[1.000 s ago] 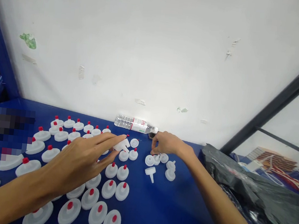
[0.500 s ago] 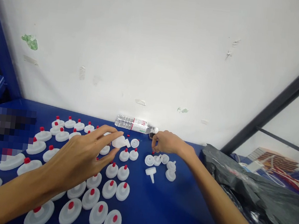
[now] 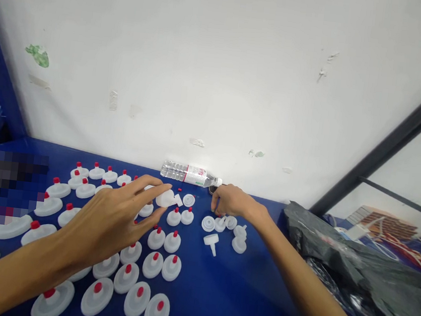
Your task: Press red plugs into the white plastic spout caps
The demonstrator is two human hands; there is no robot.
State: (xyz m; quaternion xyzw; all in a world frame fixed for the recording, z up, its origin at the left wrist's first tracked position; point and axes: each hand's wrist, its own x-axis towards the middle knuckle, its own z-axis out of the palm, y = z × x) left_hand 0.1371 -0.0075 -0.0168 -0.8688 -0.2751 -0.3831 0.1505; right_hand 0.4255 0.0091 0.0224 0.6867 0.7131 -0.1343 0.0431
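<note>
Between the thumb and fingers of my left hand point(image 3: 123, 209) is a white plastic nozzle lid point(image 3: 165, 199), tilted with its spout pointing right. My right hand point(image 3: 233, 200) reaches down to the table with fingertips pinched at a small red cap point(image 3: 220, 214), mostly hidden under them. Just below that hand lie several loose white lids, among them a round lid point(image 3: 208, 223) and a nozzle lid on its side point(image 3: 211, 241). Beneath and around my left hand stand many white lids with red caps on their spouts, such as a capped lid point(image 3: 152, 264).
A clear water bottle point(image 3: 189, 174) lies along the wall, with a dark object point(image 3: 212, 189) partly hidden behind my right hand. Grey plastic sheeting point(image 3: 350, 265) covers the right side. The blue table point(image 3: 210, 295) meets a white wall at the back.
The view has shifted slightly, moving everything a little left. Both hands keep nearly the same pose, the left with the nozzle lid. A little more red shows beneath my right fingers.
</note>
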